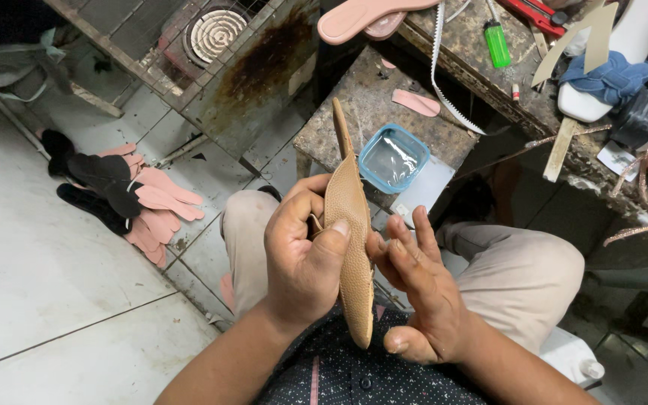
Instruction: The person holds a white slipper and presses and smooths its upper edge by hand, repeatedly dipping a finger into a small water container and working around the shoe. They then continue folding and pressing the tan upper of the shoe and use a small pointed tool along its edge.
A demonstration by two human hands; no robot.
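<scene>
Sole [350, 225] stands edgewise, pinched by left fingers [329, 240], right fingers [406, 244] alongside.

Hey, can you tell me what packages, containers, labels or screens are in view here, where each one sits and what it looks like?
No screens or signs show.
Shallow tub: clear, blue rim, rounded rectangle, on the small stone-topped stand beyond the tan sole.
Green lighter: slim, upright-lying on the workbench at top.
White bottle: only its cap end shows, bottom right.
White card: small, flat, bench edge at right; print unreadable.
</scene>
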